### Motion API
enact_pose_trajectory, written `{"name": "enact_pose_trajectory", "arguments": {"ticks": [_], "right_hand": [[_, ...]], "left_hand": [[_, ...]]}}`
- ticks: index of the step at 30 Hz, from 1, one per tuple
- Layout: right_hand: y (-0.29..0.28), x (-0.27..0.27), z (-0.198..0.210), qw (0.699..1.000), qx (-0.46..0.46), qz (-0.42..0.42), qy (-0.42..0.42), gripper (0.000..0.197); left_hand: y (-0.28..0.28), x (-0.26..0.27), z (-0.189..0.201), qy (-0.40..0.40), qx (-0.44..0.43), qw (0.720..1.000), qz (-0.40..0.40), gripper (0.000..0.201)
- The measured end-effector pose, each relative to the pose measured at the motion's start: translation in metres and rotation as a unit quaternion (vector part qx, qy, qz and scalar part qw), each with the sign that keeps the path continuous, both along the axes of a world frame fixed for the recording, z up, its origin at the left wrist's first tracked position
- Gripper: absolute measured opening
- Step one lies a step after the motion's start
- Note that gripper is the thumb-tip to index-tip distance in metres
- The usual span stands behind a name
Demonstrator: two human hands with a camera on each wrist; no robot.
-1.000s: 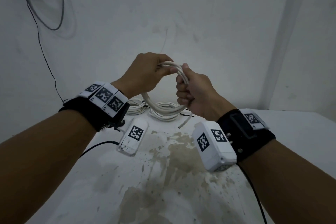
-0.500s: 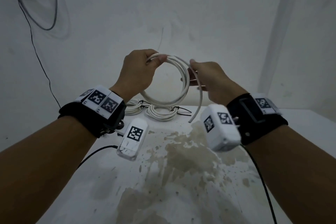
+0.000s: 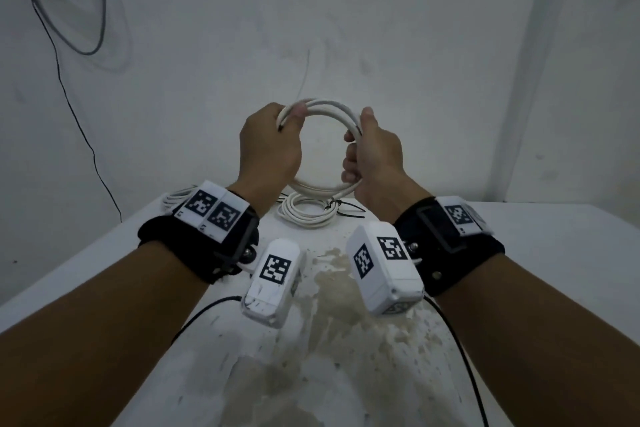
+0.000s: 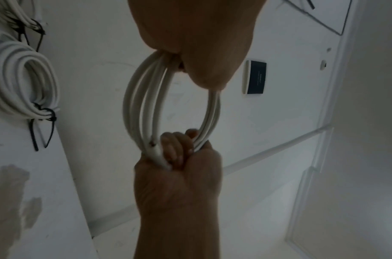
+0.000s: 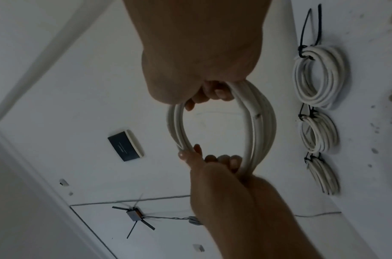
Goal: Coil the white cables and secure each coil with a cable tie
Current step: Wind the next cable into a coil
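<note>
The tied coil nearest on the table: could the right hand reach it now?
Probably not yet: the right hand grips the held coil, as does the left hand. The tied coil lies uncovered just below.

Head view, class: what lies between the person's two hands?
Only the white cable coil. The left hand grips one side, the right hand the other, and bare wall shows through the ring. The left wrist view agrees.

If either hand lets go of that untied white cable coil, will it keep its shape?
Probably not: the untied white cable coil has no tie, and its loops already fan apart between the left hand and right hand. It looks springy and light.
</note>
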State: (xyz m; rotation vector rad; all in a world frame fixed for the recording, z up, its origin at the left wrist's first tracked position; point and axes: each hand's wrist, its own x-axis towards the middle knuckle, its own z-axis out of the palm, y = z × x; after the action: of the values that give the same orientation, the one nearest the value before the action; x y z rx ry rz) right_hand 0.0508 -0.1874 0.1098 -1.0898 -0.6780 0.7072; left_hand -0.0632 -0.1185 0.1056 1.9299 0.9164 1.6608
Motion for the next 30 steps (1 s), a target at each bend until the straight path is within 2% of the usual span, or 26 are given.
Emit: {"name": "enact_pose_trajectory", "arguments": {"ticks": [2,4,7,8,10,12,15,18,22,25,27,30], "right_hand": [[-0.001,0.008,-0.001,0.999,-0.008,-0.011,-0.039,0.047],[-0.003,0.015,-0.004,0.994,-0.029,0.007,-0.104,0.045],[-0.005,0.018,-0.007,0.977,-0.056,0.037,-0.201,0.045],[-0.005,0.018,-0.008,0.975,-0.054,0.038,-0.211,0.046],[-0.006,0.015,-0.01,0.979,-0.035,0.047,-0.196,0.048],[-0.008,0.014,-0.015,0.989,-0.022,0.065,-0.133,0.053],[-0.011,0.011,-0.022,0.996,-0.027,0.071,-0.039,0.057],[-0.008,0.012,-0.027,0.998,-0.047,0.026,-0.033,0.053],[-0.009,0.021,-0.034,0.996,-0.068,0.009,-0.052,0.045],[-0.012,0.024,-0.034,0.995,-0.069,0.005,-0.074,0.043],[-0.013,0.024,-0.031,0.995,-0.056,0.005,-0.086,0.044],[-0.018,0.023,-0.03,0.998,-0.018,0.036,-0.048,0.045]], "left_hand": [[-0.002,-0.007,0.011,0.061,-0.046,0.993,-0.093,0.032],[-0.005,-0.015,0.023,0.14,-0.098,0.966,-0.194,0.03],[-0.009,-0.018,0.028,0.255,-0.111,0.931,-0.239,0.035],[-0.01,-0.016,0.026,0.251,-0.105,0.933,-0.237,0.036],[-0.01,-0.012,0.019,0.188,-0.102,0.951,-0.224,0.032],[-0.01,-0.008,0.012,0.102,-0.115,0.967,-0.203,0.026],[-0.011,-0.004,0.003,0.014,-0.147,0.971,-0.187,0.021],[-0.016,-0.003,0.002,0.057,-0.176,0.966,-0.182,0.022],[-0.022,0.0,0.012,0.137,-0.245,0.938,-0.204,0.02],[-0.026,0.001,0.008,0.165,-0.21,0.939,-0.217,0.026],[-0.027,0.004,0.001,0.154,-0.148,0.958,-0.192,0.027],[-0.023,0.011,-0.006,0.05,-0.117,0.977,-0.173,0.023]]}}
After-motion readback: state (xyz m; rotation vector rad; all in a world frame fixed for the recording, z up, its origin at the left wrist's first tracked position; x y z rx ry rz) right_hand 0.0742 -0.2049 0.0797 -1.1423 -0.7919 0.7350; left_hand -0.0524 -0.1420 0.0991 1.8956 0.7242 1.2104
